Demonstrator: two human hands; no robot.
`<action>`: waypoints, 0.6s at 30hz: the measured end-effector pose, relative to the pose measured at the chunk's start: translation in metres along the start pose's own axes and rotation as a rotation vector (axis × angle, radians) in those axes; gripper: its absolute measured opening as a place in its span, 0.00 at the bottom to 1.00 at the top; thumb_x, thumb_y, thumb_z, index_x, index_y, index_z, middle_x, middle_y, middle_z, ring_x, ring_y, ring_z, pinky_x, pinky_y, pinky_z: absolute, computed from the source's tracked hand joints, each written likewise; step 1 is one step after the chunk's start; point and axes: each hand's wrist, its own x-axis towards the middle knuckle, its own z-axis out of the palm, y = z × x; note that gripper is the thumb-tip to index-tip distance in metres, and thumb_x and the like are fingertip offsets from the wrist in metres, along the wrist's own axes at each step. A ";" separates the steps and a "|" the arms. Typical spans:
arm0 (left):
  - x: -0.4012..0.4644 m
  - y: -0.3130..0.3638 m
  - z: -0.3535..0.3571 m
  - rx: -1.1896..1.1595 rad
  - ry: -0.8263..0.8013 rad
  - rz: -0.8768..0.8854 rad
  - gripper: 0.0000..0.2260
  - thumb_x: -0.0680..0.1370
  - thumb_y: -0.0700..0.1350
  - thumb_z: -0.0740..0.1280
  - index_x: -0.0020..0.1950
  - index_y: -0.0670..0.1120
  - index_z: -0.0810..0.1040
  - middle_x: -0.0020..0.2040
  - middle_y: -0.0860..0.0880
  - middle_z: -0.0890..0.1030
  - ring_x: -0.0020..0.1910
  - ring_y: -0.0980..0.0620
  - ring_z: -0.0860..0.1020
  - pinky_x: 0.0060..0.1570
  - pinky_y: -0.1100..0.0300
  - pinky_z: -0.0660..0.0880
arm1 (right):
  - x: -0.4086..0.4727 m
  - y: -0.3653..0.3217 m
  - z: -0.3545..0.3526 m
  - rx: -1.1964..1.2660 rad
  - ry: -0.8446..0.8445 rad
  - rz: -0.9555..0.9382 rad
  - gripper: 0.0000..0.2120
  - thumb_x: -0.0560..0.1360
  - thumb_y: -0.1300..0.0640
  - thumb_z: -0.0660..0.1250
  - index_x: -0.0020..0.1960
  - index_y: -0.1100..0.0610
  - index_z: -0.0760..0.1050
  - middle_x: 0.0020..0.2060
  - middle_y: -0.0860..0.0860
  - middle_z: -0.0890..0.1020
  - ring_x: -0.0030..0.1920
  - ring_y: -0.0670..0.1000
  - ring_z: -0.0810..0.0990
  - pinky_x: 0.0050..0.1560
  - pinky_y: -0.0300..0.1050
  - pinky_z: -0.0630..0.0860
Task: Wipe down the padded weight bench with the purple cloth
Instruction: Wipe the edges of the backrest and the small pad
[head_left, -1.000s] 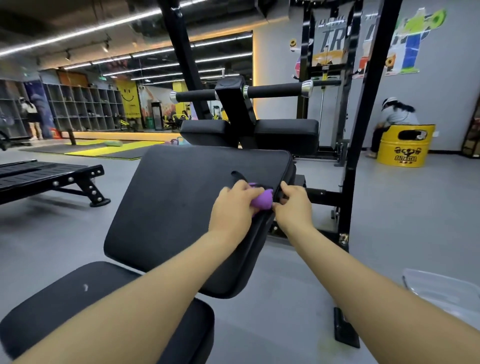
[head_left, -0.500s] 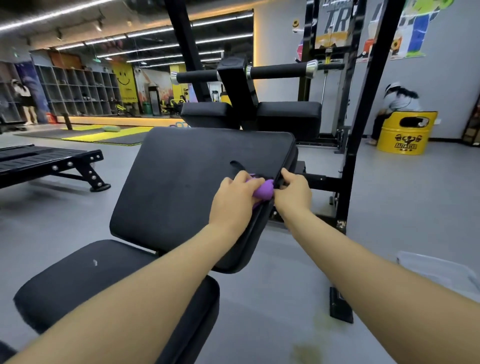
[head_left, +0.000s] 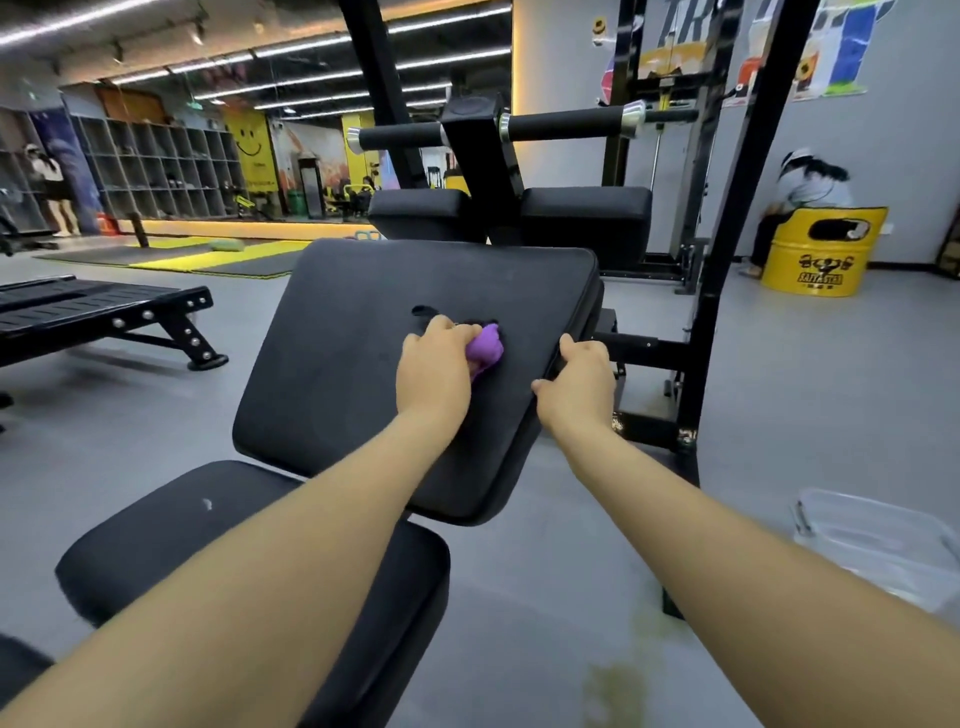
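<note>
The black padded weight bench has a tilted back pad in the middle of the view and a seat pad nearer to me at lower left. A bunched purple cloth lies pressed on the back pad's right half. My left hand is closed over the cloth, covering most of it. My right hand grips the right edge of the back pad, fingers curled around its side.
A black rack upright and its floor frame stand right of the bench. A clear plastic tub sits on the grey floor at right. A low black bench stands left. A person sits by a yellow drum at far right.
My left hand has slid the cloth from the pad's right edge inward and to the left. My right hand has parted from the cloth and stays on the pad's edge.
</note>
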 end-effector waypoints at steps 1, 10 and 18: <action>-0.011 -0.004 -0.003 0.008 -0.020 0.033 0.15 0.78 0.44 0.64 0.64 0.52 0.76 0.55 0.49 0.75 0.50 0.44 0.70 0.45 0.59 0.64 | 0.000 0.000 0.000 0.000 0.002 -0.001 0.25 0.77 0.67 0.63 0.72 0.59 0.63 0.65 0.53 0.66 0.60 0.55 0.72 0.57 0.44 0.68; -0.050 -0.027 -0.009 -0.029 -0.026 0.071 0.15 0.77 0.46 0.64 0.63 0.57 0.76 0.54 0.56 0.76 0.51 0.48 0.73 0.46 0.58 0.68 | 0.001 0.003 0.007 0.049 0.016 -0.004 0.28 0.77 0.67 0.63 0.75 0.58 0.59 0.66 0.53 0.65 0.57 0.54 0.73 0.56 0.43 0.68; -0.050 -0.023 -0.009 -0.080 -0.007 -0.070 0.16 0.78 0.45 0.64 0.65 0.55 0.75 0.55 0.52 0.74 0.51 0.47 0.71 0.47 0.61 0.63 | -0.024 0.009 0.015 -0.012 -0.033 -0.035 0.25 0.75 0.67 0.64 0.71 0.59 0.64 0.65 0.53 0.66 0.54 0.52 0.72 0.53 0.41 0.68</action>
